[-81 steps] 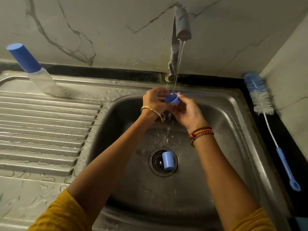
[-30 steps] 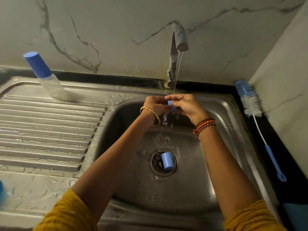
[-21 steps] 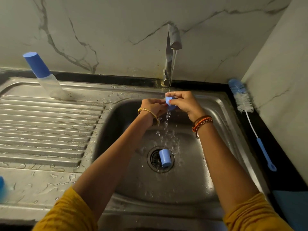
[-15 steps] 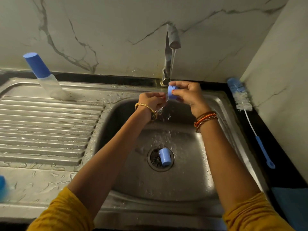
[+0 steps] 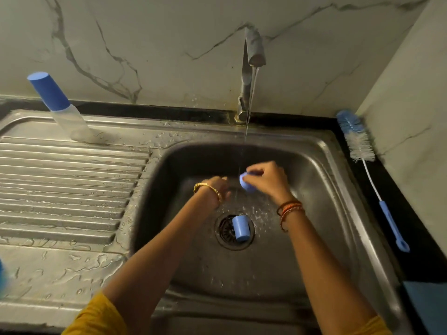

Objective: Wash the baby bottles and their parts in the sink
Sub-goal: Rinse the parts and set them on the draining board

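Observation:
My right hand [image 5: 269,180] pinches a small blue bottle part [image 5: 245,183] low in the sink basin [image 5: 338,189], just right of the thin water stream. My left hand [image 5: 216,189] hangs beside it, left of the stream, with loosely curled fingers that hold nothing. It is blurred and does not touch the part. A second blue cap [image 5: 240,228] lies on the drain strainer below the hands. A clear baby bottle [image 5: 72,122] with a blue cap stands on the drainboard at the back left.
The faucet [image 5: 251,52] runs a thin stream into the basin. A bottle brush [image 5: 358,141] with a blue handle lies on the dark counter at the right. The ribbed drainboard [image 5: 60,189] is wet. Blue objects show at the left edge [image 5: 2,274] and the bottom right [image 5: 425,303].
Both hands dropped from just under the spout down into the basin. My left hand came off the blue part, which my right hand now holds alone.

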The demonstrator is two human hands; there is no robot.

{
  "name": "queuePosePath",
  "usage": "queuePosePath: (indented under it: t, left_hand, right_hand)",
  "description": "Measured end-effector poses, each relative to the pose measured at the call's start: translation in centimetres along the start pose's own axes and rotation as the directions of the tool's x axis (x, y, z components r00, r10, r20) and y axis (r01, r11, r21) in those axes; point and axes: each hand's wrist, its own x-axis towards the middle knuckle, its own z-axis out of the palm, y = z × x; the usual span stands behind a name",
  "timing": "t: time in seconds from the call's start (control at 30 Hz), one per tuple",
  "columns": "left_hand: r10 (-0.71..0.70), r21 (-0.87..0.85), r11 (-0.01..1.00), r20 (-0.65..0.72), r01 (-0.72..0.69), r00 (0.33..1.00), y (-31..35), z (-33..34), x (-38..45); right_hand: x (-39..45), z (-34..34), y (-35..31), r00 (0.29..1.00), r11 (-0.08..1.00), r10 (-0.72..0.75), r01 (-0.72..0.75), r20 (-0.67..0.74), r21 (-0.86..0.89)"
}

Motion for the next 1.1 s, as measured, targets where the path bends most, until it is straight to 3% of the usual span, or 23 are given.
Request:
queuePosePath:
  t: [0.03,0.1,0.13,0.17,0.2,0.23,0.27,0.3,0.33,0.37,0.47,0.57,0.67,0.87,1.1]
  left_hand:
    - [0.050,-0.019,0.999,-0.003,-0.050,0.999,0.7,0.1,-0.1]
    - [0.179,-0.137,0.975,0.020,-0.174,0.984,2.6,0.3,-1.1]
    - [0.252,-0.201,0.948,0.010,-0.245,0.968,3.2,0.1,-1.3]
    - [0.302,-0.188,0.937,0.014,-0.295,0.953,3.3,-0.1,-1.6]
    - [0.333,-0.040,0.942,-0.007,-0.333,0.943,2.8,-0.3,-1.4]
    - [0.360,0.203,0.915,-0.016,-0.350,0.933,1.8,-0.8,-1.1]
    - [0.371,0.571,0.765,-0.010,-0.299,0.929,0.4,-1.4,-0.9]
    - [0.379,0.814,0.537,0.001,-0.221,0.925,-0.9,-2.0,-0.2]
    - [0.410,0.897,0.387,0.040,-0.214,0.911,-1.9,-2.4,-0.1]
    - [0.434,0.887,0.385,0.069,-0.255,0.898,-2.3,-2.6,0.0]
    - [0.463,0.720,0.626,-0.032,-0.301,0.886,-2.0,-2.5,-0.8]
    - [0.441,0.644,0.687,-0.002,-0.336,0.897,-0.9,-2.3,-2.0]
    - [0.449,0.577,0.725,0.018,-0.376,0.894,-0.4,-2.6,-3.3]
    - [0.461,0.475,0.787,-0.029,-0.393,0.887,-0.3,-4.9,-5.7]
    - [0.541,0.426,0.789,-0.141,-0.442,0.829,2.2,-9.5,-9.1]
  right_hand:
    - [0.0,-0.5,-0.7,0.999,0.982,-0.052,0.051,0.003,0.183]
    - [0.7,-2.0,-1.8,0.991,0.818,-0.132,0.104,0.008,0.566]
    - [1.0,-2.6,-1.8,0.989,0.695,-0.144,0.096,0.007,0.712]
    - [1.1,-2.6,-1.2,0.992,0.646,-0.123,0.067,0.017,0.760]
    - [0.9,-1.9,-0.6,0.998,0.717,-0.048,0.006,0.041,0.697]
    - [0.8,-1.0,0.1,0.999,0.855,0.030,-0.047,0.041,0.517]
    - [-0.1,-0.1,0.8,0.996,0.985,0.057,-0.067,0.067,0.160]
    - [-0.6,1.2,2.1,0.997,0.984,0.050,-0.040,0.057,-0.172]
    - [-1.3,2.3,3.2,0.998,0.954,0.017,0.003,0.065,-0.299]
    - [-1.8,3.2,3.8,0.995,0.969,-0.003,0.027,0.095,-0.246]
    - [-2.6,3.8,3.4,0.991,0.983,0.102,-0.114,0.091,0.141]
    - [-2.6,3.4,1.7,0.990,0.941,0.105,-0.130,0.096,0.314]
    - [-3.1,3.1,0.1,0.994,0.942,0.025,-0.060,0.108,0.329]
    - [-5.4,3.7,-3.5,0.997,0.979,-0.062,0.054,0.037,0.195]
    - [-7.3,4.5,-9.6,0.978,0.941,-0.205,0.184,0.045,0.285]
